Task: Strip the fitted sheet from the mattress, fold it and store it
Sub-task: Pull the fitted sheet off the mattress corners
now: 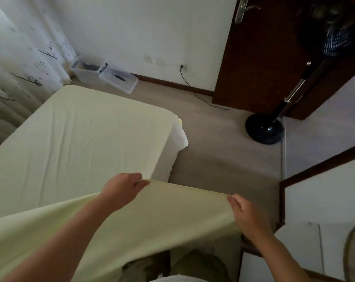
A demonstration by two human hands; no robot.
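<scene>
A pale yellow fitted sheet covers the top of the mattress, whose white side shows at the far right corner. The near part of the sheet is lifted off the bed and stretched taut toward me. My left hand grips the raised edge at its left end, fingers curled over the hem. My right hand pinches the same edge at its right end, thumb on top. The sheet hangs between both hands and drapes over my legs.
A black fan base with its pole stands on the beige floor to the right, its cord running to a wall socket. Clear plastic boxes sit by the far wall. A dark wooden door is open. Curtains hang on the left.
</scene>
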